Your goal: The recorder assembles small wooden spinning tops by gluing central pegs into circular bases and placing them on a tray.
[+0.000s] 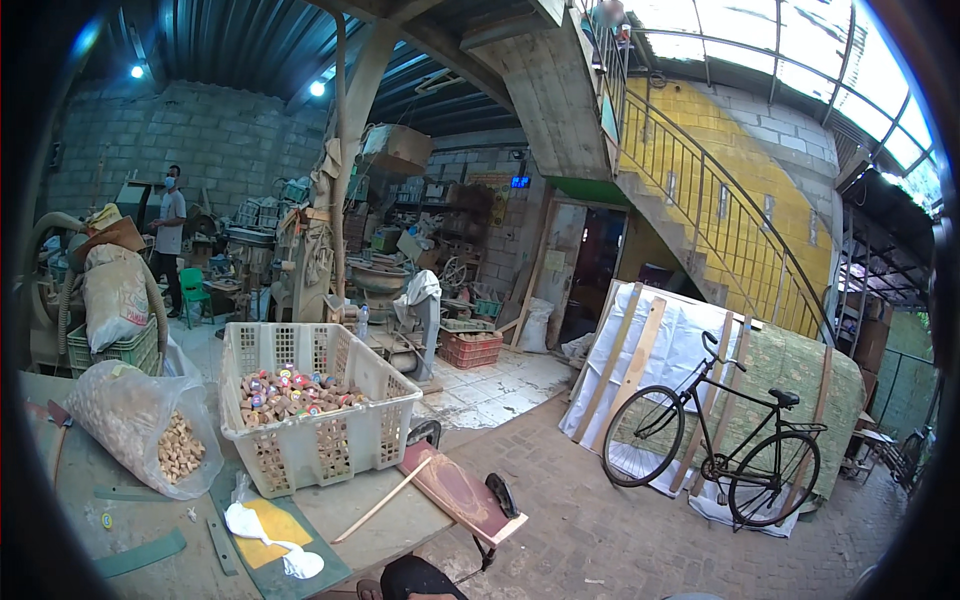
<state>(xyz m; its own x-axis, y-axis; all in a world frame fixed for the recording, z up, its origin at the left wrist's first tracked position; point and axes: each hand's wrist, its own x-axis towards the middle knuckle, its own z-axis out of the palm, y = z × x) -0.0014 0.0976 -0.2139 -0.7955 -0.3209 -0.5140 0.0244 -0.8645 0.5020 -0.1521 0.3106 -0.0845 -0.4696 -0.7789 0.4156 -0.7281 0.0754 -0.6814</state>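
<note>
The crate [302, 461] is matt plastic, the bag [122, 412] glossy clear plastic, the stick [382, 501] smooth bare wood.

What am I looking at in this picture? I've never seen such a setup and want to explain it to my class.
There is no robot here. The one picture comes from the left of two wide fisheye cameras worn on a person's head, so edges look curved. Neither hand can be clearly seen, so nothing is visibly held.

On the table, an off-white plastic crate holds small pieces, some with coloured tops. Left of it lies an open clear bag of small pale pieces. Nearer the camera are a green sheet and a thin stick. Beyond the table stands a bicycle.
</note>
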